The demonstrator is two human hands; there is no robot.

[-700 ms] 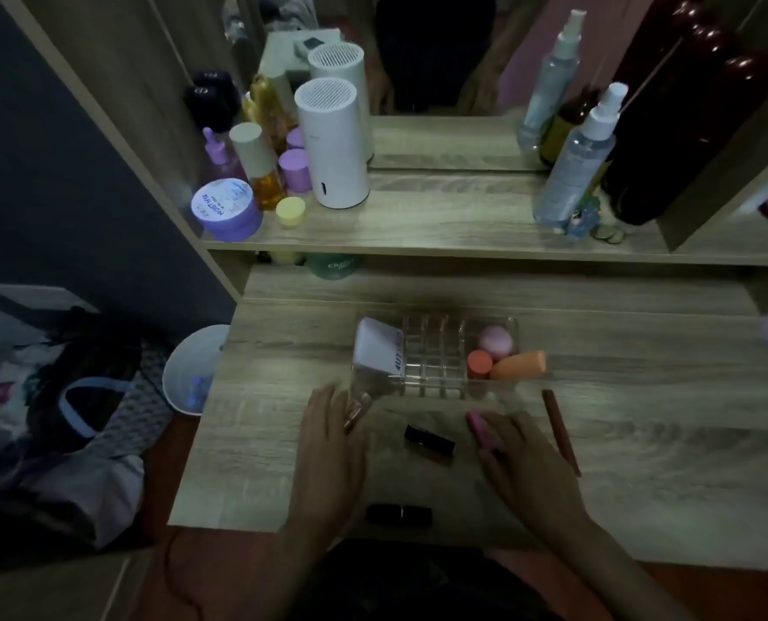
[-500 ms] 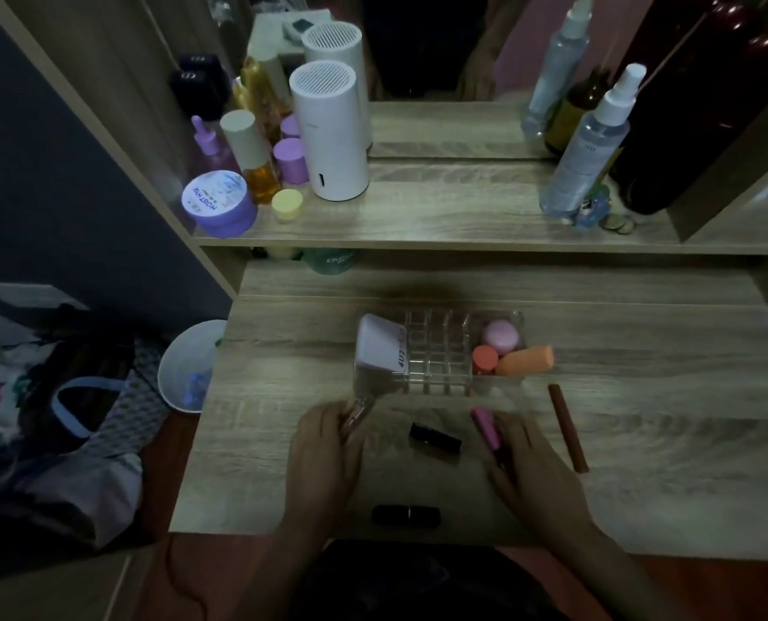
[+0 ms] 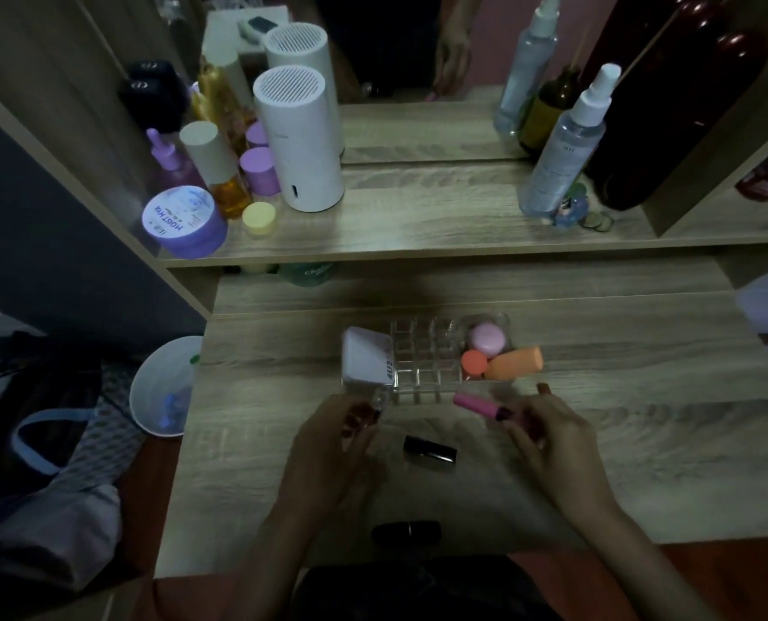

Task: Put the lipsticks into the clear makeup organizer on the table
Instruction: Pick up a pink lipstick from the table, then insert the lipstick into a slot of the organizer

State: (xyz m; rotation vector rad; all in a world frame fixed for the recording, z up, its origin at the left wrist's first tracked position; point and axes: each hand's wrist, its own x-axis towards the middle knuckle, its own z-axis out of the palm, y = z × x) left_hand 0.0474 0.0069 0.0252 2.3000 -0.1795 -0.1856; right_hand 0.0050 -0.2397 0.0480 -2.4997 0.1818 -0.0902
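Note:
The clear makeup organizer [image 3: 423,351] stands mid-table, its grid cells bare, with a white compact [image 3: 366,360] at its left end and pink and orange sponges [image 3: 503,356] at its right. My right hand [image 3: 552,441] grips a pink lipstick [image 3: 476,403] just in front of the organizer, tip pointing left. My left hand [image 3: 328,445] holds a small reddish lipstick [image 3: 368,412] below the compact. A black lipstick [image 3: 429,450] lies between my hands. Another black lipstick [image 3: 407,533] lies by the table's front edge.
A raised shelf [image 3: 418,226] behind holds a white cylinder [image 3: 299,141], purple jars, bottles and spray bottles before a mirror. A brown stick's tip [image 3: 543,388] shows behind my right hand. A white bin [image 3: 163,387] and bags sit on the floor to the left.
My right hand has closed on the pink lipstick and raised it off the table toward the organizer. My left hand has lifted slightly with its small lipstick.

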